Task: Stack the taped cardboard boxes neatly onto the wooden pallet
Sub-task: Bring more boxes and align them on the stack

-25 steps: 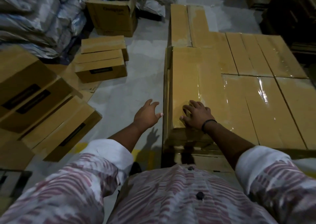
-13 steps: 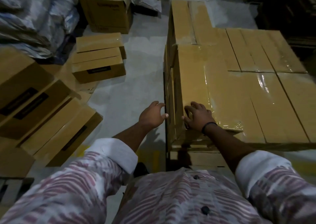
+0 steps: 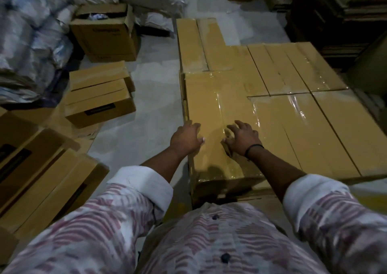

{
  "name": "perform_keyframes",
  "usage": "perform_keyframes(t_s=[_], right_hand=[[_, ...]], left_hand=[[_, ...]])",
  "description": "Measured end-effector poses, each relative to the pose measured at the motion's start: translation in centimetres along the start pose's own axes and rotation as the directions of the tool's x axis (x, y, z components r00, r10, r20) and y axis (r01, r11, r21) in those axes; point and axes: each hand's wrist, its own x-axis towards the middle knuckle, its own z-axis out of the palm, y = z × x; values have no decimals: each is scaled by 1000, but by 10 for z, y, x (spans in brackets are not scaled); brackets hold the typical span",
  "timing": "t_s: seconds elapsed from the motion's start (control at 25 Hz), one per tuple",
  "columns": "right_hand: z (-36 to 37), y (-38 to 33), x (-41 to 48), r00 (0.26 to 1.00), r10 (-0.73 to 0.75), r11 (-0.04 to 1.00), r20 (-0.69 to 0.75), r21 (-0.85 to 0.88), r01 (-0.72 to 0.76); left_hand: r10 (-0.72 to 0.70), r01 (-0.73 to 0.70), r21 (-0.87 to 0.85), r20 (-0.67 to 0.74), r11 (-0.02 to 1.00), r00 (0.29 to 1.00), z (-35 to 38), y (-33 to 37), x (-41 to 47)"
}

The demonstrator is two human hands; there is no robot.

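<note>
Cardboard box (image 3: 217, 114) lies on the stack (image 3: 293, 72). Left hand (image 3: 185, 137) and right hand (image 3: 243, 138) press its top, fingers spread, clasping nothing.

I've only one feed: a wide-angle camera on the person's head, pitched forward and steeply down. The shirt (image 3: 209, 242) fills the bottom edge, the left hand (image 3: 185, 138) and right hand (image 3: 243, 140) sit mid-frame, close, on outstretched arms, and the floor (image 3: 157, 106) bends away toward the top.
</note>
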Motion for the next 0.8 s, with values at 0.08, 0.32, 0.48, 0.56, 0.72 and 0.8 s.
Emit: perform_keyframes(t_s=[0.08, 0.32, 0.48, 0.56, 0.72, 0.8], right_hand=[[-11, 26, 15, 1000, 14, 1000, -20, 4, -14], [-26, 85, 45, 996, 73, 995, 58, 63, -77], [-19, 97, 59, 993, 9, 982, 118, 186, -31], [-15, 94, 63, 993, -24, 965, 119, 260, -8], [-10, 86, 60, 993, -55, 949, 105, 314, 19], [-10, 85, 56, 992, -77, 953, 101, 299, 44]], left_hand=[[-59, 54, 72, 63, 996, 996, 3, 18, 18], [-232, 216, 119, 145, 969, 962, 21, 49, 50], [-313, 312, 33, 142, 950, 939, 26, 60, 59], [-325, 324, 29, 137, 945, 936, 28, 59, 56], [-317, 312, 58, 114, 948, 942, 30, 57, 46], [-325, 321, 54, 118, 946, 938, 30, 55, 44]])
